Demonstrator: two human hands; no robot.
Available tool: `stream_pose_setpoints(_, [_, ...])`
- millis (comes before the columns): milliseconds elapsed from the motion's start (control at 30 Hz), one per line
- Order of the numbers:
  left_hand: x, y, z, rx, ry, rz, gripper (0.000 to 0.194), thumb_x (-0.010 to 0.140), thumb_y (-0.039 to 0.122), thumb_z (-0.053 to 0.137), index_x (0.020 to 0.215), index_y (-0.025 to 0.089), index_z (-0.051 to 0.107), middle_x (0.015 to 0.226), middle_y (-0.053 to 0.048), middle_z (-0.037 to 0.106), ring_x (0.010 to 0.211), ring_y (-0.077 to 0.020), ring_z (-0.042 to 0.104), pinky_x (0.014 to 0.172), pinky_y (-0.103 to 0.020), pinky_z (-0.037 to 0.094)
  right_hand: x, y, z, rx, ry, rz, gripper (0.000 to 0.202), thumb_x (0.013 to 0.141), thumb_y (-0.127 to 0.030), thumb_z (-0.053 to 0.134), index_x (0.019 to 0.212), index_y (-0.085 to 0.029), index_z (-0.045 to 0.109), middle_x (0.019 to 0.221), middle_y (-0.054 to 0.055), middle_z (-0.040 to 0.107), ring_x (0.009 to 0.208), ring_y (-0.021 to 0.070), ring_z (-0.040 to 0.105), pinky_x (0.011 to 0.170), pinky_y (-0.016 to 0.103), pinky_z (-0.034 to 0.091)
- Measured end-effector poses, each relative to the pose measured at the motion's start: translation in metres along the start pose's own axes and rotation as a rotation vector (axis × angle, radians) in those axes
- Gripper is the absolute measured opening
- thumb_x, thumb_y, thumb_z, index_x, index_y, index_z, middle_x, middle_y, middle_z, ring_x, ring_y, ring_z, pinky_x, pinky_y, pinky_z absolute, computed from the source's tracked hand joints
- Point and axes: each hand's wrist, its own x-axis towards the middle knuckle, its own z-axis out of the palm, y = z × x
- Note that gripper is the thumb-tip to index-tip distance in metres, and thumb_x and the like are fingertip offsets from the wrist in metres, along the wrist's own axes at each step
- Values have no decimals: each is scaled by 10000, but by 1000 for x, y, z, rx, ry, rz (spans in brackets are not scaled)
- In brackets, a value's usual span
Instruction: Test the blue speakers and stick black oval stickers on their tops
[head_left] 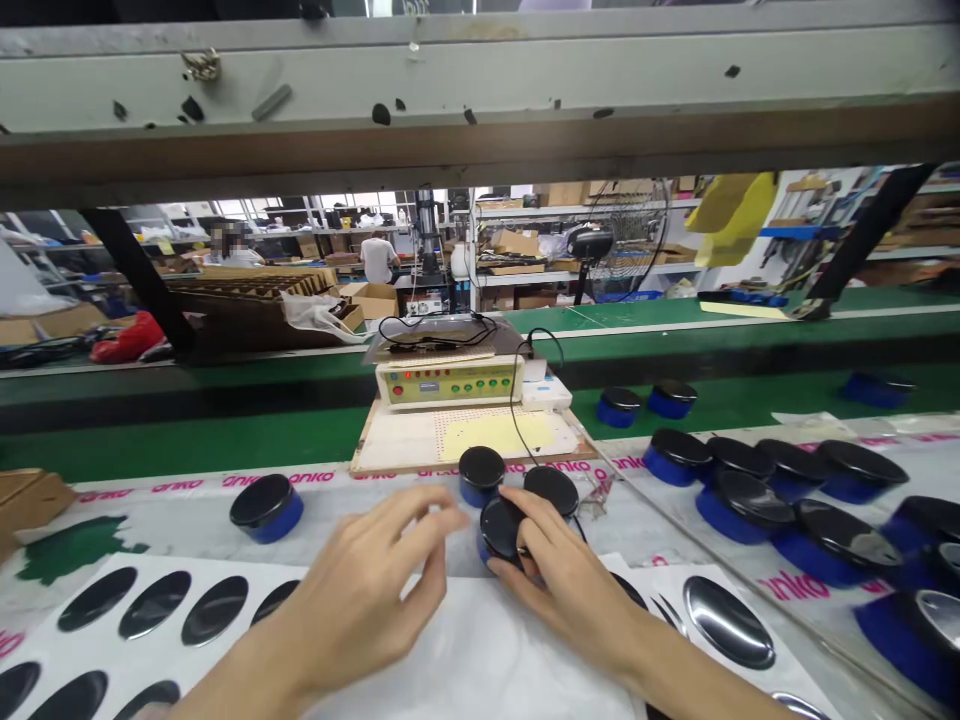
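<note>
My right hand is closed round the side of a round blue case with a glossy black top, which rests on the covered bench. To its left my left hand hangs over the white sheet, fingers curved and apart, slightly blurred, with nothing seen in it. Two more black-topped pieces stand just behind the held one: a blue case and a dark disc beside a cable. Another blue case stands alone on the left. A sheet of black oval stickers lies at the lower left.
A yellowish control box sits on a board behind my hands. Many blue cases crowd the right side, beside a sheet with a glossy black oval. A shelf beam crosses above. Two people are in the background.
</note>
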Motion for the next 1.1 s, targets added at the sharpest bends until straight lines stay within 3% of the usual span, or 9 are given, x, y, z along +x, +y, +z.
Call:
stream_pose_setpoints(133, [21,-10,29,-258,-299,-179,675,816,287,647,1410,308,327,1444,-49,422,1285,-235,454,1023,-379,460,2,-7,-5,240,22,177,279,918,-370,519,700,-214,442,1303,123,543,1183,260,535,859,370,525])
stream_pose_setpoints(300, [25,3,39,-473,-257,-317,816,759,449,706,1446,306,290,1467,-27,421,1323,-236,424,1116,-391,357,4,-8,-19,611,33,348,383,870,-483,554,1143,-215,533,1020,79,627,868,214,618,764,358,521])
stream_pose_setpoints(500, [28,17,25,-417,-258,-290,764,757,393,707,1418,343,328,1426,16,473,1291,-232,458,1099,-381,369,-1,-4,-23,745,7,254,316,865,-446,576,731,-221,399,1226,108,566,1127,265,542,912,389,472])
stream_pose_setpoints(600, [30,18,25,-390,-251,-241,747,763,291,677,1409,353,306,1400,15,484,1267,-218,472,1073,-361,390,1,-7,-28,656,-18,197,357,886,-412,553,694,-227,317,1339,105,507,1165,245,528,917,362,470])
stream_pose_setpoints(700, [29,8,31,-349,-192,-267,645,729,197,644,1306,311,378,1288,-14,541,1159,-218,540,995,-359,442,6,-2,-42,337,48,136,316,910,-385,501,690,-232,334,1281,110,537,1167,247,526,868,353,477])
stream_pose_setpoints(767, [28,-6,36,-324,-131,-363,542,720,192,626,1204,260,393,1225,-45,557,1085,-225,572,942,-372,463,10,8,-53,81,105,204,310,889,-426,505,698,-239,348,1164,122,577,1100,277,557,793,367,484])
stream_pose_setpoints(833, [25,-21,39,-312,-109,-432,524,718,193,613,1177,231,364,1212,-75,552,1070,-236,576,924,-384,465,13,21,-58,-56,38,358,304,832,-474,561,754,-244,379,978,95,608,887,269,616,642,345,476])
stream_pose_setpoints(933, [24,-36,39,-300,-179,-410,627,711,174,597,1270,230,319,1278,-93,508,1160,-250,526,979,-396,434,15,35,-54,-24,-132,470,303,778,-415,630,783,-243,381,748,0,568,610,188,567,501,283,397])
stream_pose_setpoints(1100, [42,-23,35,-18,-360,-297,723,714,217,564,1387,228,302,1384,-106,399,1270,-275,413,1041,-409,390,14,34,-36,74,-188,431,337,745,-330,654,723,-238,330,706,-32,519,602,156,524,509,258,359])
